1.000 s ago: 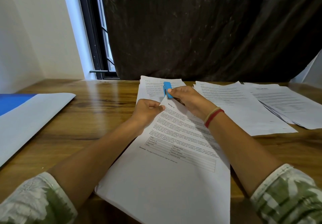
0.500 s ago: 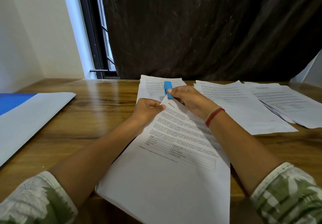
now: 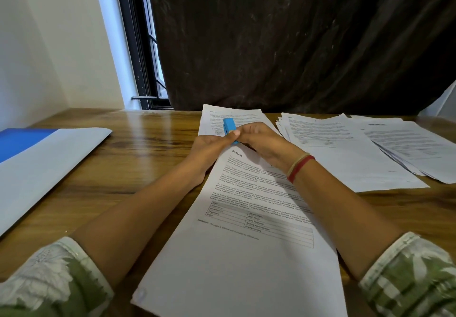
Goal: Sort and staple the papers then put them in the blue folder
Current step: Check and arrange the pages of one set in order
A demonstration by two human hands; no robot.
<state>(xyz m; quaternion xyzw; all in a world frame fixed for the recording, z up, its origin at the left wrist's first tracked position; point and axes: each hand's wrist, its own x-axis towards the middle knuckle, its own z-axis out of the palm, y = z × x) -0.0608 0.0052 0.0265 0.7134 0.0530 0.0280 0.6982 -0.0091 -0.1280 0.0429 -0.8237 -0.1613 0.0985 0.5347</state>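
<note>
Gripping the small blue plastic stapler (image 3: pixel 229 126) with your right hand (image 3: pixel 262 144) at the top corner of the white printed paper stack (image 3: pixel 246 267) on the wooden counter (image 3: pixel 148 163), you pinch that corner with your left hand (image 3: pixel 209 150), wise, since such light, floppy sheets probably slide apart.

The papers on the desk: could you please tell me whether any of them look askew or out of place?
The far-right pile is fanned out, its sheet edges splayed unevenly. The front set lies slanted, its near corners seemingly past the table edge. Nothing looks torn or spilled.
</note>
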